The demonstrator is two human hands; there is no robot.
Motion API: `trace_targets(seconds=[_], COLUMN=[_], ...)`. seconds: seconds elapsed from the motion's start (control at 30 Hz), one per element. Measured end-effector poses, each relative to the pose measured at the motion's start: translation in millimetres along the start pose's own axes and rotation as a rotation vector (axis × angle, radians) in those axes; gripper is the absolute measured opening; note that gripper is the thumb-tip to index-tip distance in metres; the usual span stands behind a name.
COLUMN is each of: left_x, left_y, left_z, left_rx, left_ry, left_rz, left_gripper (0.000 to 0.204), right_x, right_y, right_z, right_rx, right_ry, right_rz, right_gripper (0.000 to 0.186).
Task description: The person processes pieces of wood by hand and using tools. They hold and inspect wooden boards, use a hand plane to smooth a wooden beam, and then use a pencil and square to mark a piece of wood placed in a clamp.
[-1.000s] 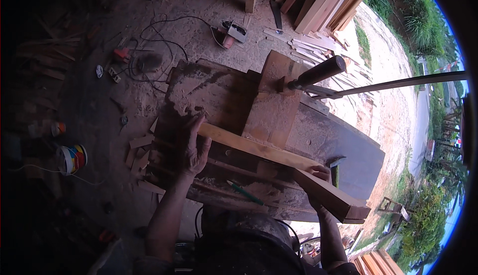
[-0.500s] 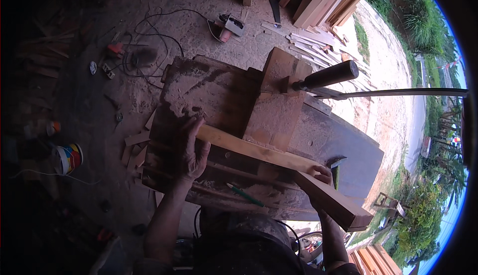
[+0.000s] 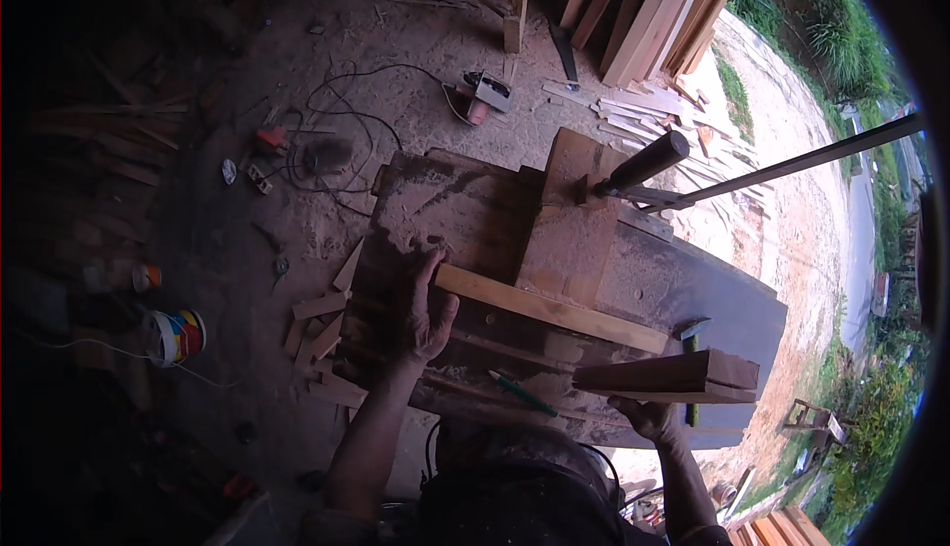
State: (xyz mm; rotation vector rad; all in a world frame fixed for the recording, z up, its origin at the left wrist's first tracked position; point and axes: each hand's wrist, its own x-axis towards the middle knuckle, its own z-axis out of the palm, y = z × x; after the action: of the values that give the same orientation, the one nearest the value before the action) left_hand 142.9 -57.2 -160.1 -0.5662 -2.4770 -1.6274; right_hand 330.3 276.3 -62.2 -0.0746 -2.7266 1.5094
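Observation:
A dusty dark workbench lies in front of me. My left hand rests at the left end of a pale wooden strip, fingers stretched out and thumb apart. The strip lies against a broad wooden block, on which a bar clamp with a wooden handle sits. My right hand grips a thick reddish wooden piece from below, above the near right part of the bench; some fingers are hidden beneath it. A green pencil lies between my hands. Behind the held piece is a hammer with a green handle, partly covered.
On the floor beyond the bench are a portable circular saw with its cord and a handsaw. Planks lean at the back right. Offcuts and a colourful bucket stand at the left. The clamp's bar juts far right.
My right hand has moved away from the strip's right end, bringing the reddish piece nearer to me and turning it level. My left hand stays at the strip. The whole view has shifted.

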Motion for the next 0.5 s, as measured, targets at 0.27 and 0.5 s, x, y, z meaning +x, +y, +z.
trace_targets(seconds=[0.27, 0.5], left_x=[-33.3, -43.1], left_y=[-6.3, 28.7], left_z=[-13.1, -4.4], left_rx=[0.025, 0.035], left_ry=[0.0, -0.11], left_rz=[-0.094, -0.067], left_gripper=[0.059, 0.036], right_x=[80.9, 118.1], right_y=[-35.4, -46.7], right_z=[109.8, 150.2], right_rx=[-0.041, 0.043], right_ry=[-0.149, -0.205], right_rz=[-0.254, -0.147], right_gripper=[0.047, 0.053])
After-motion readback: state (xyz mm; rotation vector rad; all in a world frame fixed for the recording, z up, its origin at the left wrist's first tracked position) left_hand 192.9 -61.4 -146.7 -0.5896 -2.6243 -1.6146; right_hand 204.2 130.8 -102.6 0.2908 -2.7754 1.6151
